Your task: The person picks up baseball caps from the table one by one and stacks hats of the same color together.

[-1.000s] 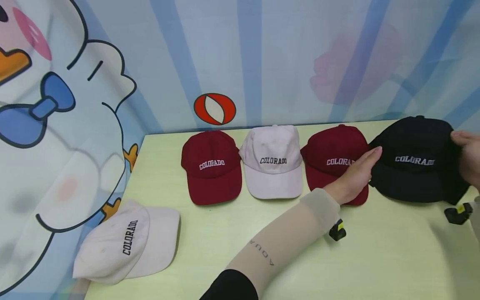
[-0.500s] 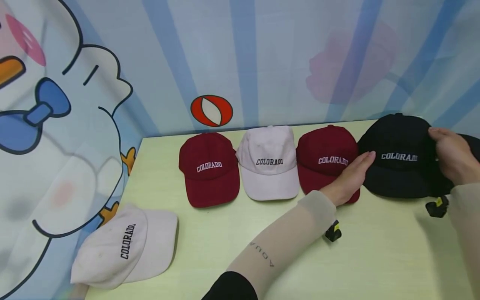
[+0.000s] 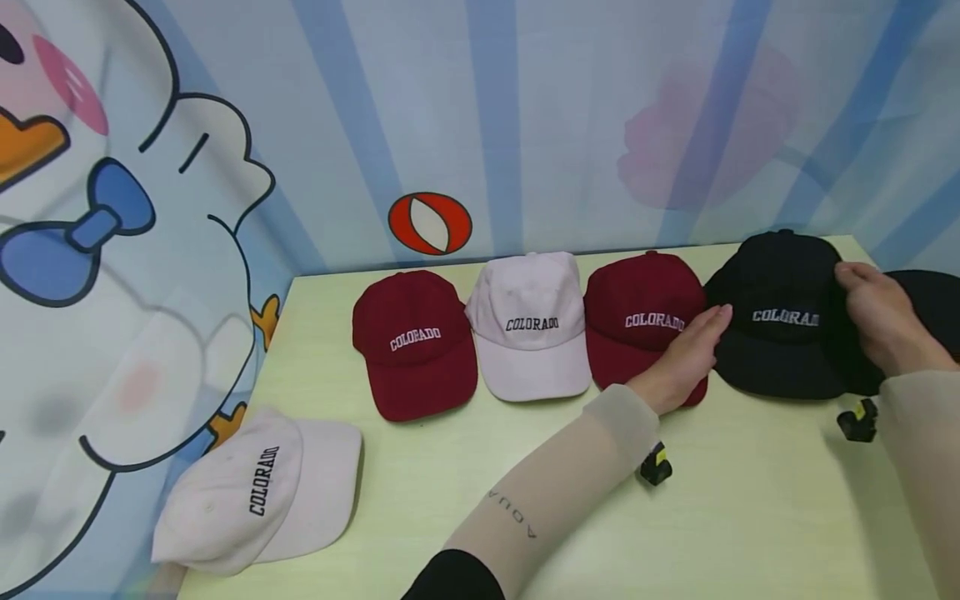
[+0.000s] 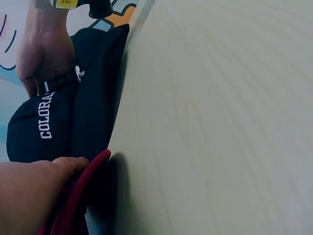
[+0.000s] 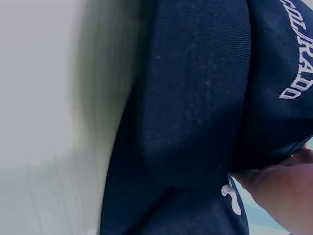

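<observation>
In the head view, a row runs along the back: a burgundy cap (image 3: 415, 350), a white cap (image 3: 531, 333), a second burgundy cap (image 3: 637, 308) and a black cap (image 3: 780, 292), all lettered COLORADO. My right hand (image 3: 885, 321) holds the black cap at the right side of its crown; in the right wrist view, its fingertips partly disappear at the crown's edge. My left hand (image 3: 678, 354) reaches over the second burgundy cap, fingers extended, tips at the black cap's left edge. In the left wrist view, the burgundy brim (image 4: 80, 183) shows beside this hand.
Another black cap (image 3: 930, 304) is partly hidden behind my right hand at the far right. A white cap (image 3: 258, 492) lies turned sideways at the table's front left. The pale wood-look table (image 3: 465, 475) meets a printed cartoon backdrop (image 3: 555, 125) behind the row.
The black cap has shifted left, closer to the second burgundy cap, with both hands moving along. More of the other black cap shows at the far right. The head view has shifted slightly.
</observation>
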`<state>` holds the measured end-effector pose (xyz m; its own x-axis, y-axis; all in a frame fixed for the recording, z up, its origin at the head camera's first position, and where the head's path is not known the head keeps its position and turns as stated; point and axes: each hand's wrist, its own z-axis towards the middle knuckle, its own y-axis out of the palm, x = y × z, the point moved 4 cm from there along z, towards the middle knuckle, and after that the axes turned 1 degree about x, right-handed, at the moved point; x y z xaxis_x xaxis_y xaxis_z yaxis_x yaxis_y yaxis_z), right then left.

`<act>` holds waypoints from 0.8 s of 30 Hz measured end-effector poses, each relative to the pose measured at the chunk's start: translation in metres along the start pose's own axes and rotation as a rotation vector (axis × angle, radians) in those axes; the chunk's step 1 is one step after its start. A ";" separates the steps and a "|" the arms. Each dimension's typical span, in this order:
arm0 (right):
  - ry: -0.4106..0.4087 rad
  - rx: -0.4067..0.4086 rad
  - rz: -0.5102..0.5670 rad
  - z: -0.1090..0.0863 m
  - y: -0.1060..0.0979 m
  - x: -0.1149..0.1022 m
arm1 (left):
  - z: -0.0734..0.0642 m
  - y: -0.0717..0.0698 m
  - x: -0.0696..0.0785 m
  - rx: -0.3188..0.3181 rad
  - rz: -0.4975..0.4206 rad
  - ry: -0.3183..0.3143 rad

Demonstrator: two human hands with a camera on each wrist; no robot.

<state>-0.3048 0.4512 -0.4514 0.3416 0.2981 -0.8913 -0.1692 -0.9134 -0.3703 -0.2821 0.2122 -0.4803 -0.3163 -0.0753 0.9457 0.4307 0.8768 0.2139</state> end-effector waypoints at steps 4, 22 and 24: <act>-0.021 0.046 -0.030 0.006 0.003 0.002 | 0.001 -0.004 -0.002 -0.001 0.008 0.007; -0.071 0.564 -0.076 -0.066 0.034 -0.039 | -0.065 -0.060 0.033 -0.148 0.006 0.136; -0.125 0.541 -0.037 -0.073 0.044 -0.043 | -0.074 -0.073 0.034 -0.130 0.013 0.155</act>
<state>-0.2594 0.3774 -0.4100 0.2501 0.3881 -0.8871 -0.6211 -0.6385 -0.4544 -0.2619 0.1109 -0.4454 -0.1807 -0.1453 0.9728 0.5423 0.8104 0.2218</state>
